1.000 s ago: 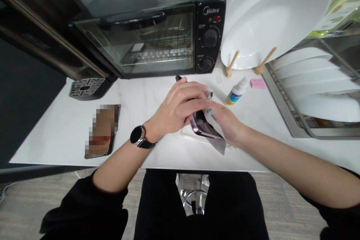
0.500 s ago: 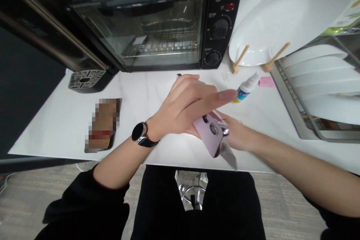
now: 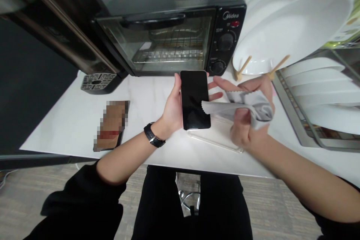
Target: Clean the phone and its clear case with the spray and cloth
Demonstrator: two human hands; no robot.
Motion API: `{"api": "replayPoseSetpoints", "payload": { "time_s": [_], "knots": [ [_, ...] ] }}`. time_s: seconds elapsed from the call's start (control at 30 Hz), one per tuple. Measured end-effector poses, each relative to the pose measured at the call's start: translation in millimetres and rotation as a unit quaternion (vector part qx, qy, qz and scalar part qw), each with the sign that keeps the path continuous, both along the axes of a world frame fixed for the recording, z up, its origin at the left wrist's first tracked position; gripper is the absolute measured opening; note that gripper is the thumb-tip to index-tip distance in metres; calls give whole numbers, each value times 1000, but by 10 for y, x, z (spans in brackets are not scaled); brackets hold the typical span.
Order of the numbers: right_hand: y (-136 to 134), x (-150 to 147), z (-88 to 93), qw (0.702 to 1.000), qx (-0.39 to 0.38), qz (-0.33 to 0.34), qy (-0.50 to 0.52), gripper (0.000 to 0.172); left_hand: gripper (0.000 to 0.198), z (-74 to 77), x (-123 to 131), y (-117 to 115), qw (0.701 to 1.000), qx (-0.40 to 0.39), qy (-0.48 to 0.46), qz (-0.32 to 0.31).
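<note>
A smartphone [image 3: 195,95] with a dark screen faces up in my left hand [image 3: 173,107], whose fingers wrap round it from beneath. My right hand [image 3: 254,129] pinches a grey cleaning cloth [image 3: 258,107] with a zigzag edge. One strip of the cloth reaches left across the phone's right edge; whether it touches the screen I cannot tell. On the countertop under both hands lies a clear phone case [image 3: 216,140], partly covered by the phone and my right hand.
A black toaster oven [image 3: 157,41] stands at the back. To the left are a blurred-out phone-like object [image 3: 112,125] and a drip tray [image 3: 98,82]. White plates [image 3: 292,33] in wooden stands and a dish rack [image 3: 298,120] fill the right side.
The phone has turned from its lilac back with camera lenses to its dark screen. My hands have moved apart, the cloth now showing in my right hand. The head view has tilted up slightly.
</note>
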State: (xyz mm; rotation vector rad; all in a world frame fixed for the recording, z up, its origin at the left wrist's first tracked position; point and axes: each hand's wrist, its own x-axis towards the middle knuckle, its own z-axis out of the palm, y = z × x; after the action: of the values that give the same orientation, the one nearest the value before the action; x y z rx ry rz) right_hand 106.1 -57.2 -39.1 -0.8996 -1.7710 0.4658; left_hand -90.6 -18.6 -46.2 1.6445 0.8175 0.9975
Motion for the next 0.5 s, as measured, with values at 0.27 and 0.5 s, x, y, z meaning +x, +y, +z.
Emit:
{"api": "replayPoseSetpoints", "payload": {
  "time_s": [0.27,0.5],
  "knots": [
    [134,-42,-65,991,74,-35,-105,21,99,-28,174,-127,987,-142,-62,45],
    [209,-101,-198,942,189,169,-219,43,94,-137,70,-63,930,-300,-193,-93]
  ]
}}
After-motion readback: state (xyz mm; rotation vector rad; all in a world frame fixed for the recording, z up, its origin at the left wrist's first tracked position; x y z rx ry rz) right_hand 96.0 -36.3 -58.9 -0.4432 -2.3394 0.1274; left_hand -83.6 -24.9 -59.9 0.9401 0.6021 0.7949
